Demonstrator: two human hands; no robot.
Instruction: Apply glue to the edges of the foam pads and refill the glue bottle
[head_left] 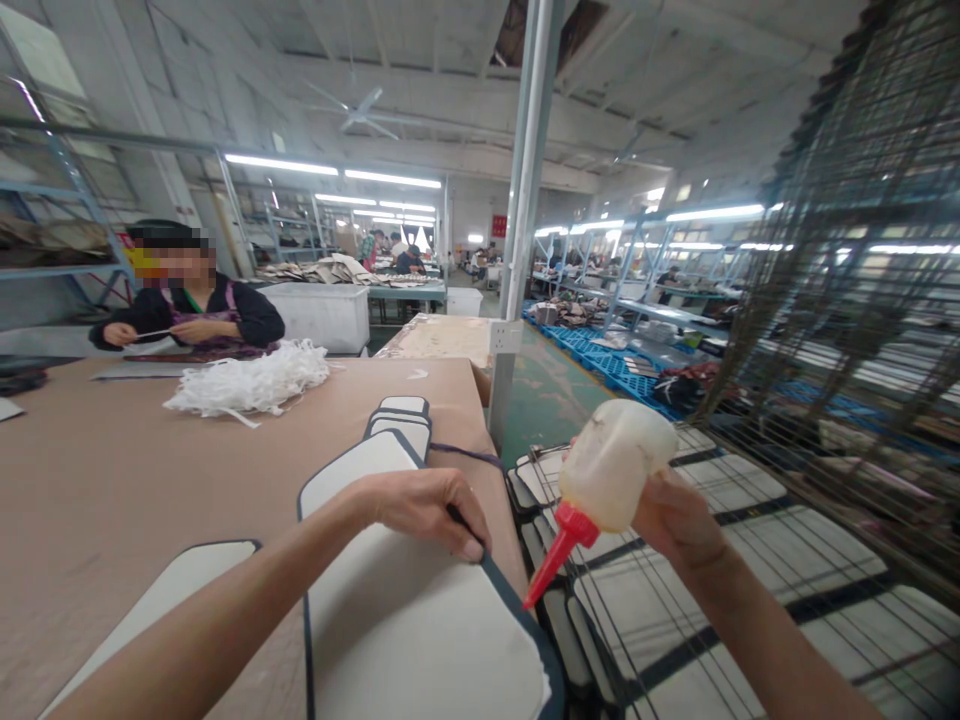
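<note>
A translucent squeeze bottle (pixel 619 465) with a red nozzle is held upside down and tilted in my right hand (pixel 679 515). Its red tip touches or nearly touches the dark edge of a large white panel (pixel 420 625). My left hand (pixel 435 510) pinches that same dark edge, thumb on top, farther up the panel. Behind it lie smaller white panels (pixel 403 405) with dark borders, partly overlapped. Another white panel (pixel 161 610) rests under my left forearm. My right fingers are mostly hidden behind the bottle.
A brown-topped table (pixel 90 480) carries a heap of white strips (pixel 251 378). Across it a co-worker (pixel 195 300) handles a thin strip. At right a wire rack (pixel 750 560) holds more dark-edged white panels. A metal post (pixel 517 220) stands at the table's far corner.
</note>
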